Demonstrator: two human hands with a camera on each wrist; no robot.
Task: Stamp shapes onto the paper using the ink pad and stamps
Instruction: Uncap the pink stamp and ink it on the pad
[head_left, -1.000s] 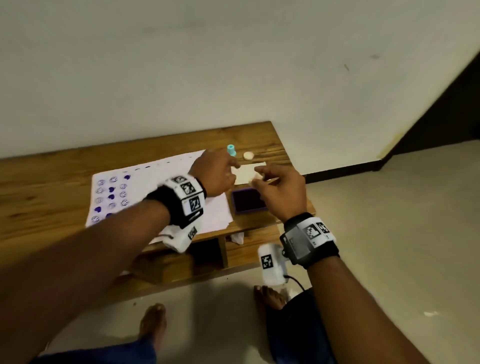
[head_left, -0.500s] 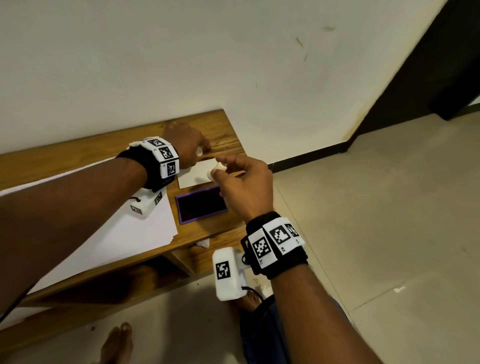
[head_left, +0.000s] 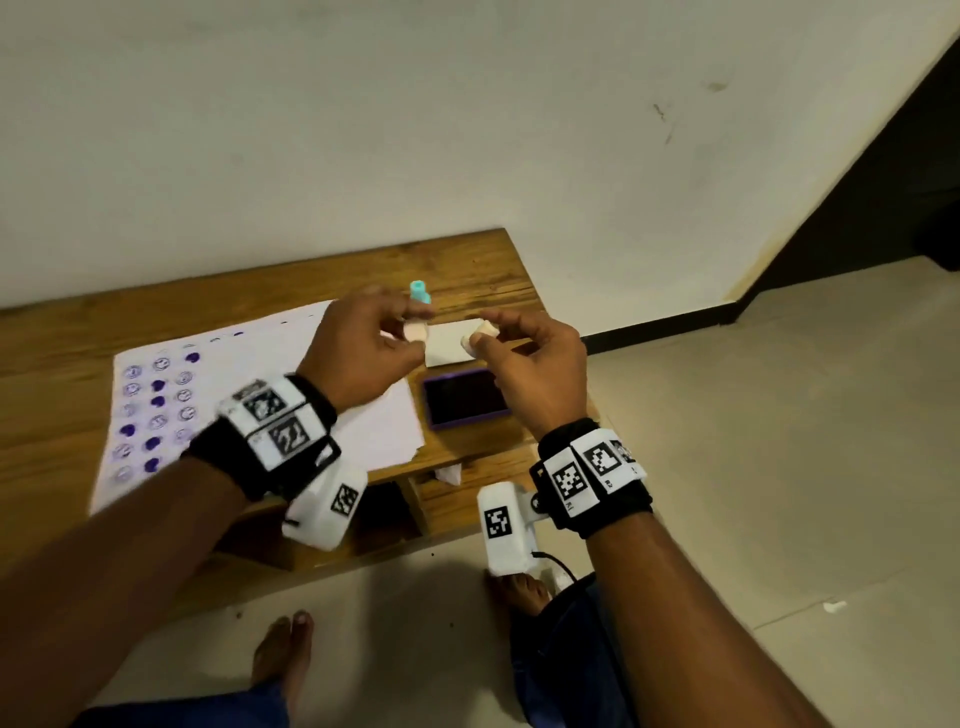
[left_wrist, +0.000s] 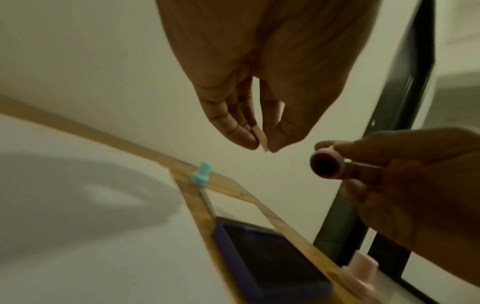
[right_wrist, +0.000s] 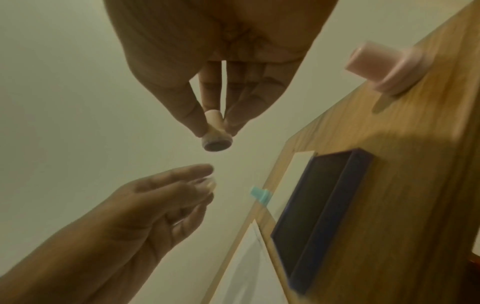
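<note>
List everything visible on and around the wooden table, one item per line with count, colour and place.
Wooden table: one, brown, against the wall.
White paper sheet: one, purple stamp marks at its left end, on the table.
Purple ink pad: one, open, right of the sheet.
White card: one, behind the pad.
Teal stamp: one, upright, near the far edge.
Pink stamp: one, at the table edge.
Cream stamp: one, in the right hand.
Cream cap: one, pinched in the left hand.
Bare feet: two, on the floor.
</note>
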